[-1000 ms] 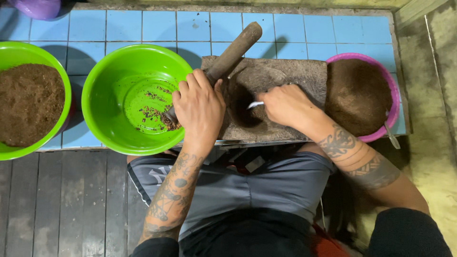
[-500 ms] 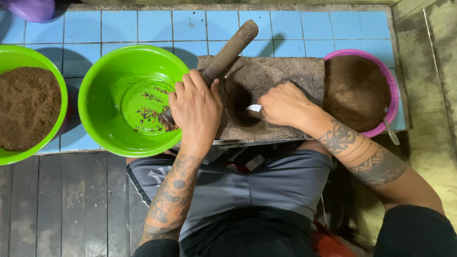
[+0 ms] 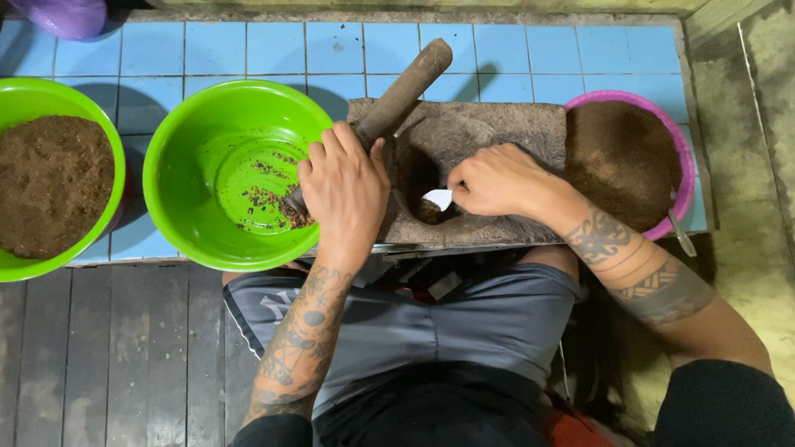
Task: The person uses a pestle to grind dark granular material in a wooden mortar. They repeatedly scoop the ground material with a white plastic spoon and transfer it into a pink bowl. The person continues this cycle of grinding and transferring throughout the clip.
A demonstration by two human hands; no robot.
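Observation:
My left hand [image 3: 344, 190] grips a long wooden pestle [image 3: 403, 91] that slants from the green bowl's rim up to the back right. Its lower end, caked with brown grit, rests inside the middle green bowl [image 3: 186, 124]. My right hand [image 3: 497, 178] holds a small white spoon [image 3: 439, 199] whose tip dips into the dark hollow of a grey stone mortar slab [image 3: 530, 128]. Brown crumbs lie on the bottom of that bowl.
A second green bowl [image 3: 29, 95] full of brown powder stands at the far left. A pink bowl [image 3: 675, 145] of brown powder stands at the right, a metal utensil [image 3: 681, 236] leaning on its rim. Everything rests on a blue tiled ledge [image 3: 513, 45]; dark wooden planks [image 3: 108, 356] lie below.
My view has shifted slightly to the right. My right hand has drawn the white spoon a little lower in the mortar's hollow. My left hand keeps its hold on the pestle.

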